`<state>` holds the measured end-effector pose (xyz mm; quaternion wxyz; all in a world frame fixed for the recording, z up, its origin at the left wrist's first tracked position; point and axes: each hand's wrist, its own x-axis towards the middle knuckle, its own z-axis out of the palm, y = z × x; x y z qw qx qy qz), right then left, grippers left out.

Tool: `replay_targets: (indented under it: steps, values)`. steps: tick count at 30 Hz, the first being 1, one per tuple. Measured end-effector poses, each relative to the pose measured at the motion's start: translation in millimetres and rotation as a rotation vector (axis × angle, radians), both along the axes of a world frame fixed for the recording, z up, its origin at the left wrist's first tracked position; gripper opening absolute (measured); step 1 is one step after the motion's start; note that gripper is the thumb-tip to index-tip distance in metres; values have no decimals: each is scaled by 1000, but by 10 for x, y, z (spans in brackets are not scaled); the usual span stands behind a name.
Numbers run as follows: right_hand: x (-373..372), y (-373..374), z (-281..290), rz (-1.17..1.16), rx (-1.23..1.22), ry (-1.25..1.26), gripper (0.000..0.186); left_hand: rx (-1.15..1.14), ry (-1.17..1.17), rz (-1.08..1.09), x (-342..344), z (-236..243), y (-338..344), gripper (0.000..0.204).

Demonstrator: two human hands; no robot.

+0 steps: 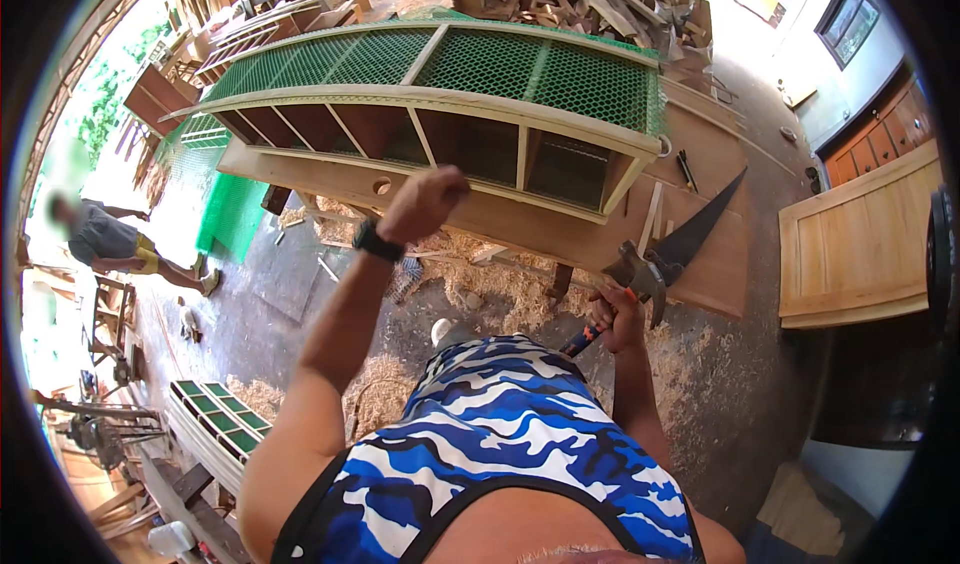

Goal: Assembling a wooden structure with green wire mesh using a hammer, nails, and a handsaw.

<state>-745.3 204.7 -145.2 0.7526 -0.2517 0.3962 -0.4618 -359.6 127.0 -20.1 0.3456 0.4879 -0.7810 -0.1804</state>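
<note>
My left hand (425, 206), with a dark watch (378, 241) on its wrist, is raised in front of a long wooden frame (570, 129). Its fingers are closed; what they hold, if anything, is hidden. Green mesh (490, 62) covers the frame's top, and upright slats divide its open front side. My right hand (618, 316) is wrapped round the dark and orange handle of a claw hammer (640, 272), low at the bench's near edge. Just beyond the hammer head lies a handsaw (708, 226), its dark blade pointing to the far right.
The frame rests on a wooden workbench (700, 154), where a dark slim tool (686, 169) lies. Wood shavings (500, 294) cover floor below. Right stands a wooden panel door (855, 234); scrap timber (610, 4) is piled behind. Another person (110, 234) is at the left.
</note>
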Motion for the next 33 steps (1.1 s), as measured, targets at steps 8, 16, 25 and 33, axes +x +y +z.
replay_targets:
  steps: [8,16,25,33]
  values:
    - [102,249,-320,-213,-26,84,1,-133,102,-144,-241,1091,-1590,16]
    - [121,-67,30,-385,-185,74,11,-75,-126,-257,-234,913,-3350,14]
    - [557,-1425,2256,-460,-348,493,35,190,-5,-482,-273,622,-4352,24]
    - [1254,-2229,3011,-271,-438,621,76,109,96,-528,-211,502,-4436,17]
